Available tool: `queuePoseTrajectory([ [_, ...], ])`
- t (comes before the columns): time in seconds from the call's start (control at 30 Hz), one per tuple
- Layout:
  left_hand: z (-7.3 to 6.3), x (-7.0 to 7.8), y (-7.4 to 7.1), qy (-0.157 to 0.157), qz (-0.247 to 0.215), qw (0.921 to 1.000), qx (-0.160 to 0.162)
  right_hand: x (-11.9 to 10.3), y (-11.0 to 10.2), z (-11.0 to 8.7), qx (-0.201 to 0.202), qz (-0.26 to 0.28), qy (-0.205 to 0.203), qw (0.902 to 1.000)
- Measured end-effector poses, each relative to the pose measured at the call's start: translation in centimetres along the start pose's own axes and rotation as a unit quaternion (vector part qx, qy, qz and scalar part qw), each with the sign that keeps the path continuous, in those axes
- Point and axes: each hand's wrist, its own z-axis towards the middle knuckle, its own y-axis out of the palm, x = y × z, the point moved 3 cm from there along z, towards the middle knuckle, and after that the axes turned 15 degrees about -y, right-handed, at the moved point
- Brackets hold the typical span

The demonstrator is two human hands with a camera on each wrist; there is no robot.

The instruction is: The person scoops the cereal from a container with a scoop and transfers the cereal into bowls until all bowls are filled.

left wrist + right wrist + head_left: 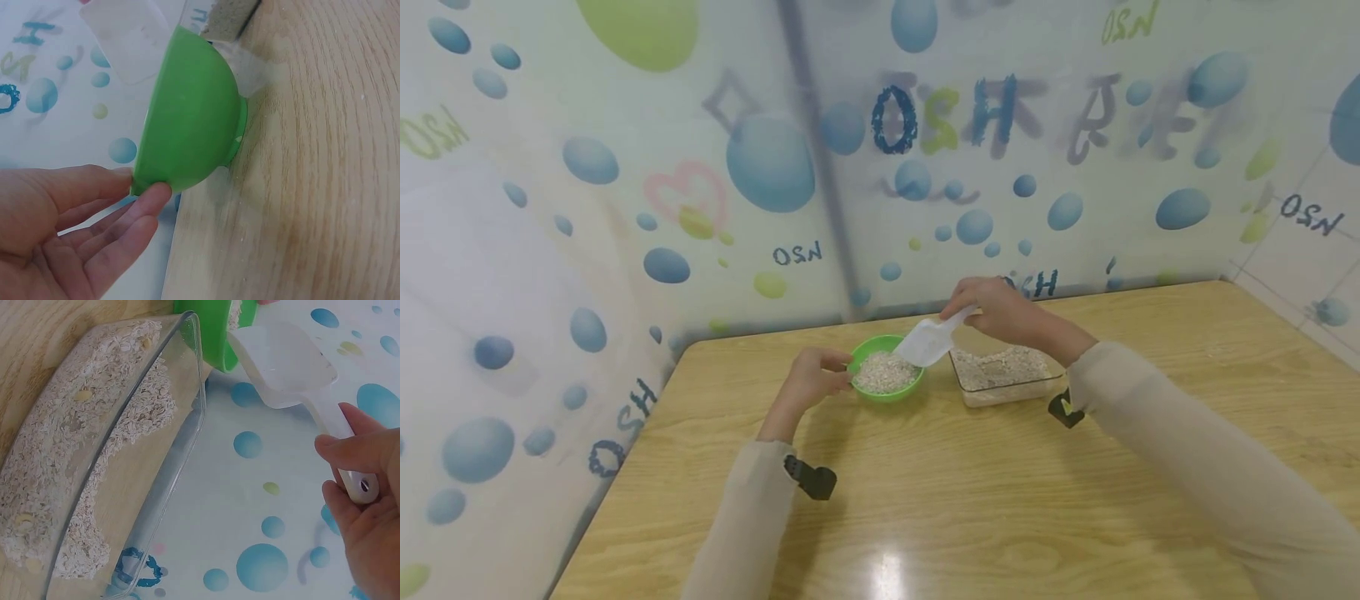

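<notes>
Seen from the head view, the green bowl [887, 396] sits on the bench [910, 483], filled with pale flakes [886, 372]. The left hand [812, 379] pinches its rim at nine o'clock, thumb above and fingertips below. From the bowl's two o'clock, the right hand [996, 304] grips the handle of the white scoop [927, 342], whose lip tips down over the flakes. The clear container [1009, 394] stands at three o'clock.

The scoop looks like light, stiff plastic, best held by its handle; the bowl seems light and smooth enough to slide if knocked, so steadying the rim makes sense. The flakes should pour loosely and scatter easily.

The left wrist view reveals the bowl's foot ring, hidden from the head, but none of its contents. The right wrist view shows the scoop's pan nearly bare, and a hole through its handle end.
</notes>
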Motion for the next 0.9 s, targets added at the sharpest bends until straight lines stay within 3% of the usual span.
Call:
queuePoseTrajectory([
  [0.57,-0.6,0.3,-0.2,0.0,0.02,0.9998,0.01,-0.2,-0.2,-0.4,0.0,0.002,-0.002,1.0],
  [0.9,-1.9,1.5,-0.1,-0.002,0.022,0.9993,0.029,0.7,-1.9,-2.5,-0.006,0.05,0.082,0.9953],
])
